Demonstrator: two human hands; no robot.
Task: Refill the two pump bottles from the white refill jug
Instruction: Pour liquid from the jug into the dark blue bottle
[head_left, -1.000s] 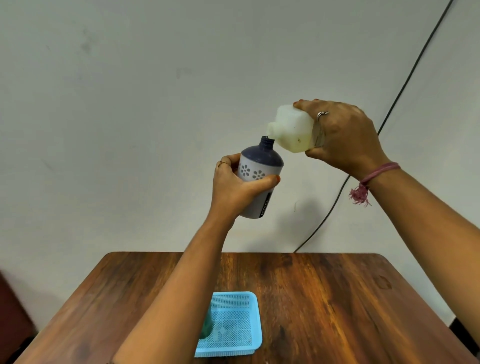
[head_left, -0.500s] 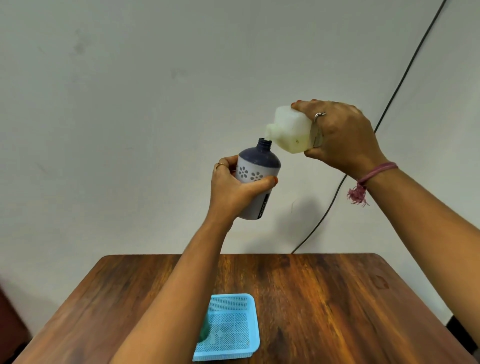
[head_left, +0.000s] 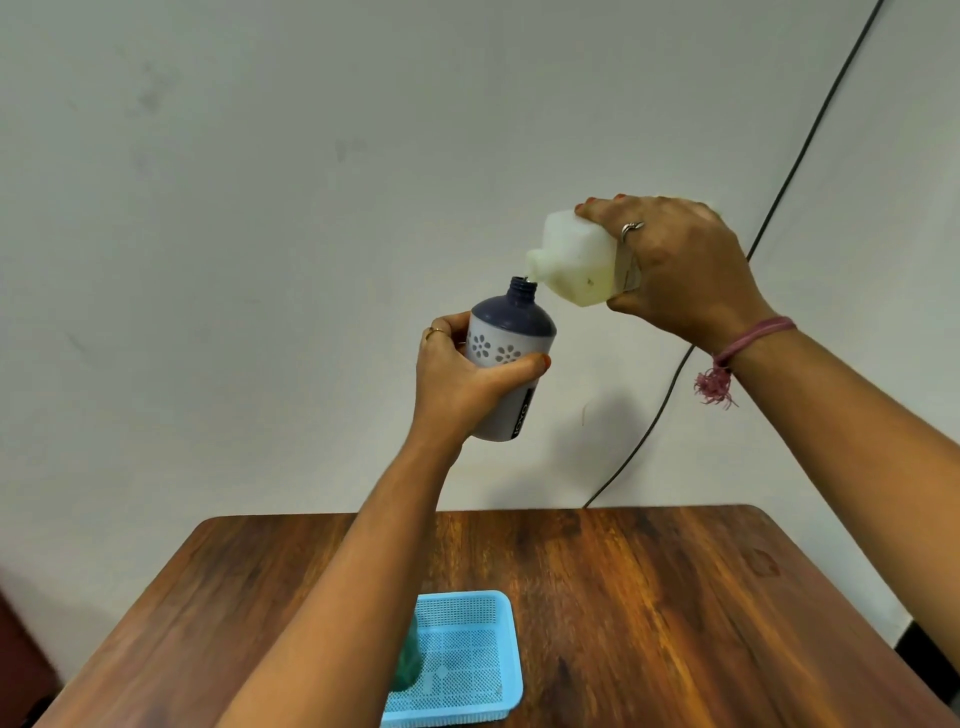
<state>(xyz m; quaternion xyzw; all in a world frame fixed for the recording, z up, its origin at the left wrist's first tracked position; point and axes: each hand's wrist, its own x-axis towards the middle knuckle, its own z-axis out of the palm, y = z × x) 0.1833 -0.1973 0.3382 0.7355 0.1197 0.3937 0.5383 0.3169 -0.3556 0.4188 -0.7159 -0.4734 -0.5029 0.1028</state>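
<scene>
The left hand (head_left: 457, 374) wraps its fingers and thumb round the belly of a pump bottle (head_left: 506, 358), a grey one with flower marks and a dark blue shoulder, and holds it raised well above the wooden table (head_left: 649, 597), leaning a little toward the other hand. Its pump is off, so the threaded neck stands open at the top, just above that grip. The right hand (head_left: 675, 270) clasps the white refill jug (head_left: 576, 262) from above and behind, fingers curled over its upper face and thumb under, tipping it so the spout hangs down and forward of the knuckles, right at the rim of the bottle's mouth. Pale yellowish liquid shows pooled in the jug's lower corner near the spout; whether a stream is running into the neck is too fine to tell. Judging by this, the first fill is under way, and how full the bottle is cannot be seen through its wall. Far below both grips, a light blue mesh tray (head_left: 483, 623) sits on the table with something dark green (head_left: 408, 660) half hidden behind the left forearm, possibly the second bottle, which would be waiting for its fill. The pumps are not in view.
</scene>
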